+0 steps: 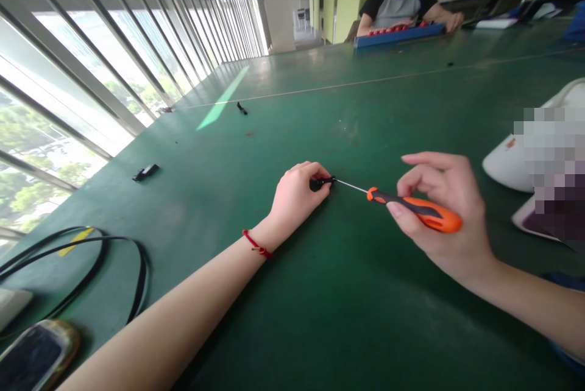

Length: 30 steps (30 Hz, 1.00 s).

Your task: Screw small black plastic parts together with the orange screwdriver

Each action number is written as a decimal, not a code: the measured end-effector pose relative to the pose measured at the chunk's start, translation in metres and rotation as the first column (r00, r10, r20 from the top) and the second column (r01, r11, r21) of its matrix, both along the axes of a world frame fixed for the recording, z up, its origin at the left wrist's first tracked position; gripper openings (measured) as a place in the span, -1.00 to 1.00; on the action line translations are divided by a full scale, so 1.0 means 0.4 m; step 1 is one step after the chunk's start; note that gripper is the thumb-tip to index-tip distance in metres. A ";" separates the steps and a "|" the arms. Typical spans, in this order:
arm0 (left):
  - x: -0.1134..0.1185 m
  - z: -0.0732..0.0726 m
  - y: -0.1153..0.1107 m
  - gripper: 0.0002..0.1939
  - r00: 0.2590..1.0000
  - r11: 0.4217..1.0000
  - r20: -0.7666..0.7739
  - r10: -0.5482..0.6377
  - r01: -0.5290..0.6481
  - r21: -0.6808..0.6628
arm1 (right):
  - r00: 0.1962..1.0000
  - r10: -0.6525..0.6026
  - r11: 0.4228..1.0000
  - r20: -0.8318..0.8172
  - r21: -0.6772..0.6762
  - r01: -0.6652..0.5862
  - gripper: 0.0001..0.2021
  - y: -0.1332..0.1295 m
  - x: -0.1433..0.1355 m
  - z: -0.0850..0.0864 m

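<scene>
Near the middle of the green table (256,153), my left hand (301,187) pinches a small black part (322,183) between thumb and fingers. What exactly the part is I cannot make out. My right hand (443,208) is closed around the orange and dark grey handle of a screwdriver (425,211), with the index finger lifted off it. The thin metal shaft points left, and its tip meets or nearly meets the right end of the black part. A red cord bracelet circles my left wrist.
Small black pieces (145,173) lie toward the railing (137,25) on the left. A black cable (141,269) and a phone (41,354) are at the lower left. Across the table sits a person (397,4) behind a blue tray (400,36) holding red items. White objects (507,162) stand at right.
</scene>
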State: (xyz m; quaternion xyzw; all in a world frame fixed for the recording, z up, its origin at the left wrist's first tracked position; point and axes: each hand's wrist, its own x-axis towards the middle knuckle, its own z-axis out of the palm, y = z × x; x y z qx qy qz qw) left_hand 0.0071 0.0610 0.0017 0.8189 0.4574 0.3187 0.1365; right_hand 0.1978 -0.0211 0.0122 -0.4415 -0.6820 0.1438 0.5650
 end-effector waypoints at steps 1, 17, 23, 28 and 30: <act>0.000 0.000 0.001 -0.91 1.000 1.000 0.003 -0.001 0.001 0.001 | 0.999 0.000 0.999 0.035 -0.043 0.001 -0.68 -0.003 0.000 0.002; 0.000 -0.004 0.001 -0.90 1.000 1.000 0.010 0.002 -0.002 0.004 | 0.997 -0.033 0.999 0.063 -0.009 0.034 -0.70 0.004 0.003 -0.006; 0.000 -0.004 0.001 -0.91 1.000 1.000 0.012 -0.002 0.002 0.005 | 0.996 -0.008 0.995 0.085 -0.099 0.016 -0.81 0.004 0.004 -0.002; 0.000 -0.003 0.000 -0.91 1.000 1.000 0.010 -0.005 0.005 0.009 | 0.998 -0.041 0.998 0.043 0.052 0.039 -0.63 0.005 0.004 -0.005; 0.000 -0.002 -0.001 -0.91 1.000 1.000 0.011 -0.004 0.004 0.004 | 0.999 -0.013 0.999 0.047 0.039 0.011 -0.57 0.006 0.006 -0.006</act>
